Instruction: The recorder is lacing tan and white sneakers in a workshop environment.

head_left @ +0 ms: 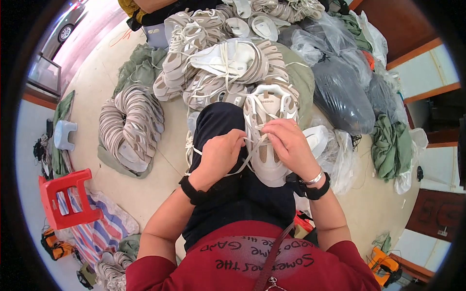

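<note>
A white and beige shoe upper rests on my right thigh, toe toward me. My left hand pinches a cream lace that runs across to the upper. My right hand grips the lace ends at the eyelets in the middle of the upper. Both wrists carry black bands, the right also a silver bracelet. My lap is covered by dark trousers.
A big heap of similar shoe uppers lies ahead. A stacked row of uppers is at left. Plastic bags and green cloth are at right. A red plastic stool and a small blue stool stand at left.
</note>
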{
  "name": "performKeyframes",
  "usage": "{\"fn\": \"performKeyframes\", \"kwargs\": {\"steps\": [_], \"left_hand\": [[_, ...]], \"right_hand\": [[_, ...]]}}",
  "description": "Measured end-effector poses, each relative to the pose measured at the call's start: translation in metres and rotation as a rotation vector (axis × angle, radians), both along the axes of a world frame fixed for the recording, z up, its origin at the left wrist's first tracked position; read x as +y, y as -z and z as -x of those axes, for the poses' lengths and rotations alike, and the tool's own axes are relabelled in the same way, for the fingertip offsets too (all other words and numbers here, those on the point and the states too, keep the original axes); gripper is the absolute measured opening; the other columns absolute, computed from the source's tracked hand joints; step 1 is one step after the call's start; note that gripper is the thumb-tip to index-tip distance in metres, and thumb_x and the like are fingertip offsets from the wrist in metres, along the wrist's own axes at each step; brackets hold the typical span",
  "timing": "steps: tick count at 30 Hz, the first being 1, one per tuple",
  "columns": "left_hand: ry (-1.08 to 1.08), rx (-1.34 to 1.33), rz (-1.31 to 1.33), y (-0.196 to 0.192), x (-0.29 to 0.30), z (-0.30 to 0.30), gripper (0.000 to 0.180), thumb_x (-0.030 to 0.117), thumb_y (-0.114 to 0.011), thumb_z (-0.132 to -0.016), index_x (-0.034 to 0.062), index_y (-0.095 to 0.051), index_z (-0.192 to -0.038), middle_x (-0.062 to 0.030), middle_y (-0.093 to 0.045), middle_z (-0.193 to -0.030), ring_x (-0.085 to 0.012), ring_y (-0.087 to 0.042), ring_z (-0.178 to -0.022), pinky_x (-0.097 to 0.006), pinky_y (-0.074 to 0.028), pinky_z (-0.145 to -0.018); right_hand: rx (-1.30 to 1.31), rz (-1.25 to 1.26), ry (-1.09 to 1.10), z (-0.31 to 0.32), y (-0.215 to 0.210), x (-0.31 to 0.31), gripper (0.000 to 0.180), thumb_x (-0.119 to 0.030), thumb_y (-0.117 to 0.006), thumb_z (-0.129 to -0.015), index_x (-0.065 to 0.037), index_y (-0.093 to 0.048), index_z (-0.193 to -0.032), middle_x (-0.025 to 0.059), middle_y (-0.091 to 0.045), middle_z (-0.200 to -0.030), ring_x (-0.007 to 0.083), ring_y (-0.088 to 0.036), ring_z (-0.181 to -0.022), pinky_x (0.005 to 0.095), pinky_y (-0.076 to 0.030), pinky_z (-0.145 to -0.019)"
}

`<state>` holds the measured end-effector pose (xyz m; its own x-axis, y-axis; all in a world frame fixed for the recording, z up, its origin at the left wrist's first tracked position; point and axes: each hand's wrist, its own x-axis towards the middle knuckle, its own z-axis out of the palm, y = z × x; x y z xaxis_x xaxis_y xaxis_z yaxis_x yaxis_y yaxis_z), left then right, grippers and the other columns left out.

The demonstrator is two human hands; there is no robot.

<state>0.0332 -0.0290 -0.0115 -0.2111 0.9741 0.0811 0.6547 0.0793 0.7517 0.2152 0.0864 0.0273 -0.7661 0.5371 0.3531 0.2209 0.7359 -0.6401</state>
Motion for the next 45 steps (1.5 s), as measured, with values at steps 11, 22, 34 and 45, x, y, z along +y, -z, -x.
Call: {"fn": "performKeyframes", "kwargs": {"steps": [11, 22, 34, 45], "left_hand": [[-0.126, -0.053, -0.003, 0.003, 0.014, -0.009, 0.016, 0.021, -0.067, -0.085, 0.0053, -0.068, -0.085, -0.0137, -0.064, -0.067, -0.0280, -0.063, -0.059, -0.036, -0.046, -0.055], [-0.060, -0.168, -0.042, 0.010, 0.027, -0.006, 0.015, 0.016, -0.063, -0.085, 0.0002, -0.064, -0.082, -0.0189, -0.063, -0.074, -0.0335, -0.065, -0.069, -0.038, -0.049, -0.060], [0.043, -0.186, 0.062, 0.025, 0.035, -0.001, 0.017, 0.017, -0.063, -0.084, 0.0002, -0.065, -0.081, -0.0103, -0.063, -0.066, -0.0189, -0.061, -0.059, -0.033, -0.048, -0.056], [0.119, -0.160, 0.078, 0.027, 0.044, 0.003, 0.019, 0.020, -0.060, -0.083, 0.0020, -0.066, -0.082, -0.0164, -0.065, -0.071, -0.0323, -0.065, -0.066, -0.042, -0.051, -0.063]], "right_hand": [[0.002, 0.129, 0.025, -0.001, 0.020, -0.001, 0.012, -0.004, -0.063, -0.085, -0.001, -0.066, -0.096, 0.0126, -0.060, -0.098, 0.0315, -0.057, -0.094, 0.0386, -0.045, -0.083], [-0.071, 0.073, 0.054, -0.004, 0.030, 0.001, 0.018, -0.007, -0.064, -0.085, -0.003, -0.068, -0.102, 0.0135, -0.059, -0.109, 0.0321, -0.056, -0.107, 0.0387, -0.046, -0.093], [-0.042, 0.086, 0.000, 0.003, 0.026, 0.006, 0.016, -0.015, -0.062, -0.087, 0.000, -0.067, -0.089, 0.0132, -0.058, -0.093, 0.0306, -0.057, -0.089, 0.0382, -0.047, -0.079], [-0.089, 0.032, 0.052, 0.008, 0.023, 0.003, 0.016, -0.015, -0.062, -0.086, 0.001, -0.066, -0.086, 0.0133, -0.057, -0.090, 0.0313, -0.057, -0.087, 0.0391, -0.046, -0.077]]}}
